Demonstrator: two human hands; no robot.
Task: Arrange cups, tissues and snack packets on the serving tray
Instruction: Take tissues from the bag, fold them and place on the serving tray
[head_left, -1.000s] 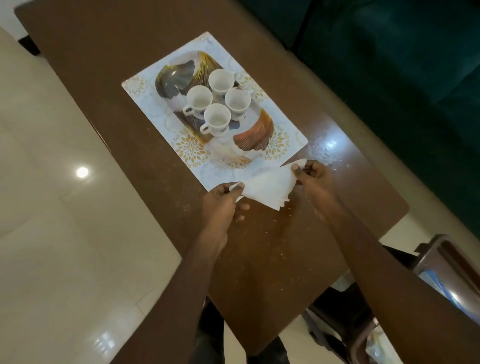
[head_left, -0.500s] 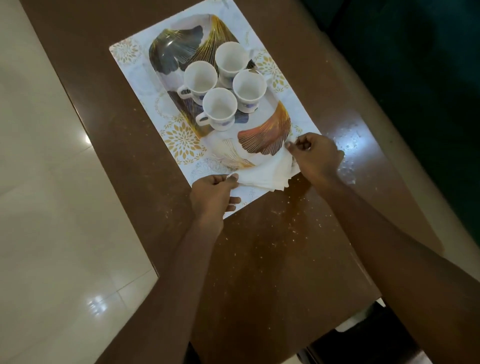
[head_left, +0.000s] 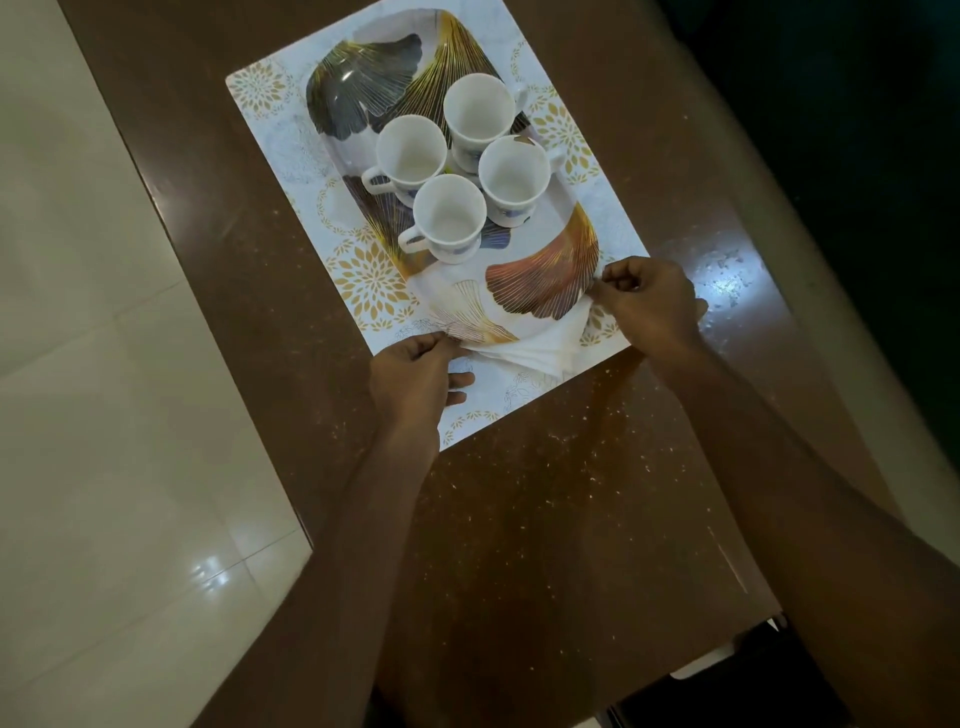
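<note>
Both hands were pinched on one folded white tissue (head_left: 540, 345) at the near end of the tray (head_left: 343, 171). Left hand (head_left: 415, 376) held the tissue's left corner between thumb & forefinger, other fingers curled loose over the mat (head_left: 260, 93). Right hand (head_left: 649, 301) gripped the right corner, just beside the tray's near-right rim. Tissue stretched between them, lying partly on the tray's near edge & partly on the mat; can't tell if it was tucked under the rim or resting on top.

Tray was oval w/ a fan-leaf pattern in gold, grey & copper, sitting on the white mat w/ gold flower prints. Four white cups sat upright & empty in a tight cluster mid-tray: far cup (head_left: 477, 110), left cup (head_left: 410, 153), right cup (head_left: 514, 174), near cup (head_left: 449, 217). They looked to be touching or nearly so. Handles of the left & near cups pointed left.

Mat lay on a brown speckled counter (head_left: 545, 493). Pale tiled floor (head_left: 104, 415) to the left.
</note>
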